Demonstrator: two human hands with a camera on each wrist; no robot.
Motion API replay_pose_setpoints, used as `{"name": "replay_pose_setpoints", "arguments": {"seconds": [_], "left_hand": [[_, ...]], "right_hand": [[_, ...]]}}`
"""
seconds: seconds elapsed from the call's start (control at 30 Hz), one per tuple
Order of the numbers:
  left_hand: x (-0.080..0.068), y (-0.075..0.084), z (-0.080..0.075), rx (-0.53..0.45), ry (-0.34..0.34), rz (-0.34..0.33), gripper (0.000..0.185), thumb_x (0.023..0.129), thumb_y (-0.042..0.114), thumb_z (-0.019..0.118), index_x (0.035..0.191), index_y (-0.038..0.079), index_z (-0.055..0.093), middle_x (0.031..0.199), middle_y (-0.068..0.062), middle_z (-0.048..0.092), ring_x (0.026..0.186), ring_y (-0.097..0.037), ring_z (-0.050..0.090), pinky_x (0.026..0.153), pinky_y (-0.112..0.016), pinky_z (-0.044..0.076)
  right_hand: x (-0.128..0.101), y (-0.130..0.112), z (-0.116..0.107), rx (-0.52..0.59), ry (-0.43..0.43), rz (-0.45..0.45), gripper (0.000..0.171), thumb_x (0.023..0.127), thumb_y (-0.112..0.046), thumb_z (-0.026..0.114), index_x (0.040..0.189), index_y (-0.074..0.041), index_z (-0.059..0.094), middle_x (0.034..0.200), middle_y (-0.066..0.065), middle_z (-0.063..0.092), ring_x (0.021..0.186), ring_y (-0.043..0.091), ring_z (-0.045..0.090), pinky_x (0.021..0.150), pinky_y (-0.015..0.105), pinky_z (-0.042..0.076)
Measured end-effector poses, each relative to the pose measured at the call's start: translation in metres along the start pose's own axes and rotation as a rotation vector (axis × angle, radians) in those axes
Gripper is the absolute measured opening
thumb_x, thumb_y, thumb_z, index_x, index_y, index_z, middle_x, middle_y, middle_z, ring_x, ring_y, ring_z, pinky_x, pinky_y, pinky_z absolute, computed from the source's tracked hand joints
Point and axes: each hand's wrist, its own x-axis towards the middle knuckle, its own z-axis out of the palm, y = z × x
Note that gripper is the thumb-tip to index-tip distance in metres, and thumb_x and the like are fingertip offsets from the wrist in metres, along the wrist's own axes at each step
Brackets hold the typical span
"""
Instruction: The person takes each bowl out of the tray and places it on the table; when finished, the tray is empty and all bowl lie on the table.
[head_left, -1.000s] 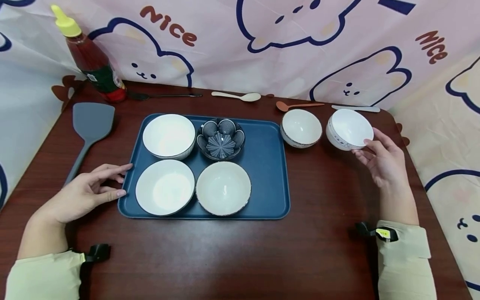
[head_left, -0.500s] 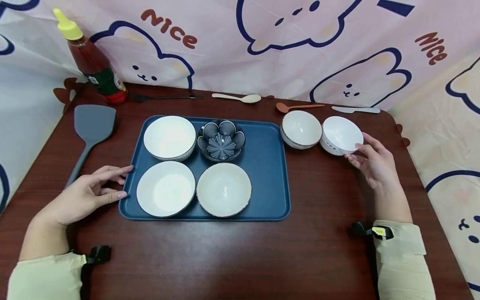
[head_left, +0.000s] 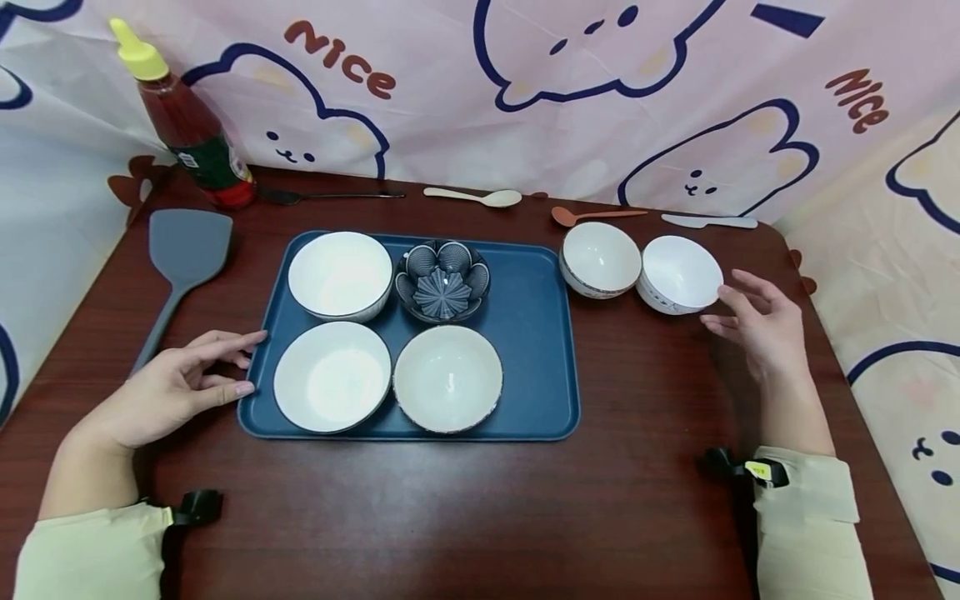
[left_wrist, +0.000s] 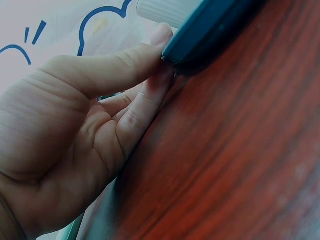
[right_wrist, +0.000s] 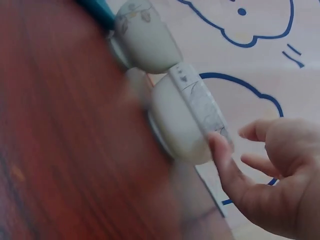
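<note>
My left hand holds the left edge of the blue tray; in the left wrist view the thumb lies at the rim and the fingers sit below it. Two white bowls, a cream bowl and a dark petal-patterned bowl stand on the tray. My right hand is beside a small white bowl with a patterned outer band, its fingers spread apart and the thumb tip close to the rim. That bowl stands upright on the table, right against another small bowl.
Along the back lie a black fork, a cream spoon, an orange spoon and a white knife. A red sauce bottle stands at the back left, above a grey spatula. A printed cloth hangs behind.
The right hand has brought the small white bowl leftward and down beside the other small bowl, then let go and drawn slightly right. The left hand has stayed at the tray edge.
</note>
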Motion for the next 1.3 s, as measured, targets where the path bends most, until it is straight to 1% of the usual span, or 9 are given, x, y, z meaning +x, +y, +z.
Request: {"name": "replay_pose_setpoints", "arguments": {"seconds": [0.1, 0.2, 0.3, 0.47, 0.63, 0.73, 0.97, 1.17, 1.3], "left_hand": [[0.0, 0.0, 0.0, 0.005, -0.01, 0.0, 0.06, 0.089, 0.0, 0.072, 0.145, 0.011, 0.053, 0.116, 0.008, 0.056, 0.102, 0.002, 0.052, 0.077, -0.006, 0.045], [-0.001, 0.001, 0.0, -0.007, -0.014, -0.01, 0.06, 0.089, 0.0, 0.072, 0.145, 0.011, 0.053, 0.116, 0.009, 0.056, 0.102, 0.001, 0.052, 0.077, -0.007, 0.045], [-0.002, 0.0, 0.0, -0.003, -0.024, 0.003, 0.06, 0.09, 0.001, 0.071, 0.145, 0.01, 0.052, 0.117, 0.008, 0.055, 0.102, 0.001, 0.051, 0.078, -0.006, 0.045], [-0.002, 0.0, 0.0, -0.004, 0.0, -0.012, 0.06, 0.088, -0.002, 0.072, 0.144, 0.012, 0.055, 0.115, 0.008, 0.056, 0.101, 0.0, 0.052, 0.077, -0.006, 0.045], [-0.001, -0.001, -0.002, 0.01, -0.022, 0.003, 0.059, 0.09, 0.003, 0.071, 0.146, 0.011, 0.052, 0.117, 0.008, 0.055, 0.102, 0.002, 0.051, 0.078, -0.006, 0.045], [0.0, -0.001, -0.002, 0.02, -0.028, 0.008, 0.059, 0.091, 0.005, 0.071, 0.146, 0.011, 0.051, 0.117, 0.009, 0.055, 0.102, 0.004, 0.051, 0.078, -0.005, 0.044], [0.0, -0.001, -0.002, 0.025, -0.019, 0.007, 0.059, 0.09, 0.004, 0.072, 0.145, 0.011, 0.052, 0.116, 0.008, 0.055, 0.102, 0.003, 0.051, 0.078, -0.005, 0.044], [0.0, -0.001, 0.001, 0.019, 0.001, -0.01, 0.059, 0.089, 0.001, 0.073, 0.144, 0.012, 0.054, 0.114, 0.008, 0.056, 0.101, 0.002, 0.052, 0.076, -0.006, 0.044], [0.001, 0.0, 0.002, 0.01, 0.025, -0.029, 0.06, 0.087, -0.002, 0.073, 0.142, 0.013, 0.056, 0.112, 0.009, 0.057, 0.099, 0.001, 0.053, 0.075, -0.006, 0.045]], "right_hand": [[-0.004, -0.005, -0.001, -0.008, 0.042, 0.007, 0.069, 0.084, -0.033, 0.079, 0.146, -0.02, 0.051, 0.116, -0.004, 0.059, 0.068, 0.012, 0.072, 0.065, 0.023, 0.058], [-0.008, -0.009, -0.003, 0.04, 0.03, 0.032, 0.068, 0.083, -0.033, 0.081, 0.144, -0.022, 0.053, 0.118, -0.005, 0.061, 0.071, 0.012, 0.073, 0.067, 0.023, 0.058], [-0.011, -0.011, -0.003, 0.108, -0.004, 0.038, 0.066, 0.083, -0.029, 0.081, 0.143, -0.02, 0.054, 0.118, -0.005, 0.065, 0.074, 0.014, 0.074, 0.069, 0.024, 0.059], [-0.015, -0.013, 0.008, 0.182, -0.089, 0.016, 0.056, 0.087, -0.02, 0.078, 0.139, -0.017, 0.057, 0.111, -0.003, 0.072, 0.074, 0.017, 0.075, 0.069, 0.026, 0.06], [-0.022, -0.023, 0.025, 0.214, -0.201, 0.059, 0.056, 0.092, -0.02, 0.072, 0.145, -0.015, 0.052, 0.112, -0.004, 0.074, 0.077, 0.017, 0.074, 0.072, 0.024, 0.059], [-0.026, -0.028, 0.038, 0.198, -0.266, 0.073, 0.057, 0.095, -0.021, 0.069, 0.147, -0.014, 0.048, 0.113, -0.003, 0.074, 0.08, 0.017, 0.074, 0.073, 0.024, 0.059], [-0.033, -0.027, 0.07, 0.18, -0.407, 0.057, 0.062, 0.094, -0.013, 0.069, 0.149, -0.003, 0.041, 0.117, 0.003, 0.072, 0.082, 0.021, 0.076, 0.077, 0.029, 0.06], [-0.039, -0.027, 0.096, 0.046, -0.463, 0.007, 0.061, 0.095, -0.016, 0.068, 0.149, -0.002, 0.042, 0.122, 0.005, 0.07, 0.086, 0.019, 0.075, 0.079, 0.03, 0.059], [-0.043, -0.027, 0.116, 0.008, -0.526, -0.027, 0.059, 0.096, -0.015, 0.067, 0.148, -0.001, 0.043, 0.125, 0.008, 0.068, 0.088, 0.02, 0.075, 0.081, 0.03, 0.059]]}}
